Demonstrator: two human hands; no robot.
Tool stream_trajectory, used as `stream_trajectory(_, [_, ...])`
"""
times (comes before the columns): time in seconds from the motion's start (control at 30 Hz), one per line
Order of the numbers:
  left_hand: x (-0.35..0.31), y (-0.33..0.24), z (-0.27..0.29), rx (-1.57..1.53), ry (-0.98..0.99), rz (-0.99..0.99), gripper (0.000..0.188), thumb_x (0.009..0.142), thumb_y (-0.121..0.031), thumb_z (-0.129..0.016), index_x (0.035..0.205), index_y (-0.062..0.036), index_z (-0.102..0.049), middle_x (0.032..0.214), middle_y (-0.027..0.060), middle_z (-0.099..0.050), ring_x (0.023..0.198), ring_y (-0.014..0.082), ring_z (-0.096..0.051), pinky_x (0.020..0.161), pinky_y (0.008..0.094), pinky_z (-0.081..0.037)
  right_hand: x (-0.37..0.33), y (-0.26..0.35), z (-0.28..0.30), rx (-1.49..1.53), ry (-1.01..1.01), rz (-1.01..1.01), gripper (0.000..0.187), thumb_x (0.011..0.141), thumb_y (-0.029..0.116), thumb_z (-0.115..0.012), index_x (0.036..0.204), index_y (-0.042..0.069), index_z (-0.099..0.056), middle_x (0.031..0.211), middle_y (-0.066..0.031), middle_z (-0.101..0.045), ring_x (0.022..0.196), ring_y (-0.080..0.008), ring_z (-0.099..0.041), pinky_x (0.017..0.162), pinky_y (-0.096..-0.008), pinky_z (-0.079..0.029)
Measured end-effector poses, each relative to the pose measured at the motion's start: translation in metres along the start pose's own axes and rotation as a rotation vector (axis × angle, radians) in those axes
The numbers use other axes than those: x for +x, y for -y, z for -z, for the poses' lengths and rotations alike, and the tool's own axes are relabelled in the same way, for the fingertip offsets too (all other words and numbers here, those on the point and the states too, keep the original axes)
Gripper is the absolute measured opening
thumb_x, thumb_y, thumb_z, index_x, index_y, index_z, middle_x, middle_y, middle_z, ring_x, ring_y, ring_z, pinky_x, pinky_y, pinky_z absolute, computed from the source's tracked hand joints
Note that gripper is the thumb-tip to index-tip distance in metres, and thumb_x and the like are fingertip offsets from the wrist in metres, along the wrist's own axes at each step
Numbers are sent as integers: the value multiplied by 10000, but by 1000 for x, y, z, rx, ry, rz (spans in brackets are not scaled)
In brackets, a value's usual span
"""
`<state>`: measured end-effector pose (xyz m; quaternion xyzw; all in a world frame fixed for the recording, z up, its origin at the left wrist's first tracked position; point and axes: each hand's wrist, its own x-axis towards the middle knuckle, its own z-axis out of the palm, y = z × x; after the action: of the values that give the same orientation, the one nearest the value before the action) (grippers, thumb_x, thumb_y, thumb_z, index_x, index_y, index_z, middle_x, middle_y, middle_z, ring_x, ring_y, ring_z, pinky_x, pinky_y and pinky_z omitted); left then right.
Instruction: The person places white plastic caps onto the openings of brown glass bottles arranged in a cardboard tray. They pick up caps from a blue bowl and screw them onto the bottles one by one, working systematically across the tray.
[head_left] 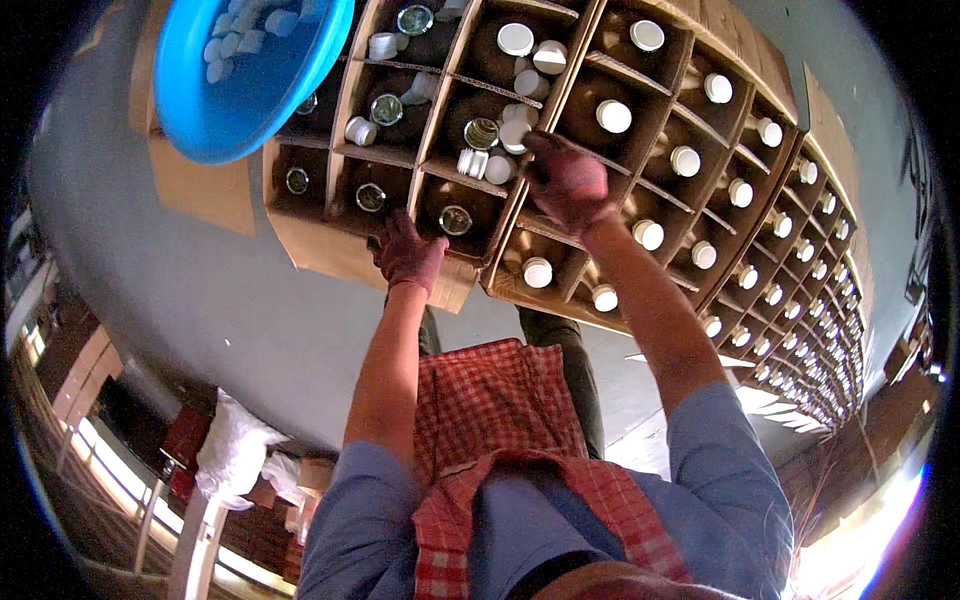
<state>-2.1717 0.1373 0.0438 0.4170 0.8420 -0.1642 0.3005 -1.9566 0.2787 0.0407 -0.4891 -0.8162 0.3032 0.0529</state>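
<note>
My left hand [411, 255], in a dark reddish glove, lies with fingers spread at the near edge of an open cardboard box [330, 228]. It is close to two uncapped glass bottles, one glass bottle [370, 197] beyond its fingers and another glass bottle [455, 220] to their right. My right hand [570, 183], gloved alike, is curled above the seam between two boxes. Its fingertips close on a white cap [515, 137] in a compartment. Loose white caps [500, 169] lie there around an uncapped bottle [480, 133].
A blue basin [215, 125] with white caps [228, 45] stands on the boxes at the far left. To the right, divided boxes [640, 185] hold rows of bottles with white caps [685, 161]. Cardboard flaps [205, 190] stick out; a white sack [230, 450] is at the lower left.
</note>
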Motion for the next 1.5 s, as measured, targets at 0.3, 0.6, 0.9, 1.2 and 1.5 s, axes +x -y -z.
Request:
stream_trajectory(0.3, [75,-93,-11,-266,-53,-435,605,817,-293,-599,1296,-45,-324,1011,218,-586,858,343,-644,688,444,-533,63,29,-31,-452,418,-188,302,832,153,-528,1131,125,-558,1037,-195,-609,824,-329,-657,654,-429,-544])
stream_trajectory(0.6, [72,-15,65,-485,-28,-841,449,742,-214,-654,1160,-127,-516,979,140,-637,842,352,-633,726,460,-516,46,36,-55,-660,263,-404,428,743,251,-656,1139,143,-534,1001,-157,-588,882,-342,-621,709,-443,-516])
stream_trajectory(0.9, [96,100,26,122,-120,-970,531,724,-169,-610,1249,-170,-523,1347,149,-403,1211,374,-397,999,491,-343,-36,157,-115,-204,45,-782,533,734,395,-690,1202,197,-530,1113,-147,-516,989,-328,-551,771,-448,-490])
stream_trajectory(1.2, [111,58,43,398,132,-865,605,710,-315,-704,1244,-132,-487,1371,155,-334,1238,405,-347,978,539,-367,-43,146,-184,-473,-75,-667,528,775,325,-658,1245,162,-477,1377,-210,-347,1220,-393,-387,948,-495,-382])
stream_trajectory(1.5, [130,63,43,20,74,-944,573,689,-302,-726,1201,-129,-534,1229,163,-530,1130,357,-501,939,458,-423,-40,136,-178,-346,167,-678,563,838,274,-535,1380,234,-386,1441,-208,-273,1272,-423,-329,983,-534,-340])
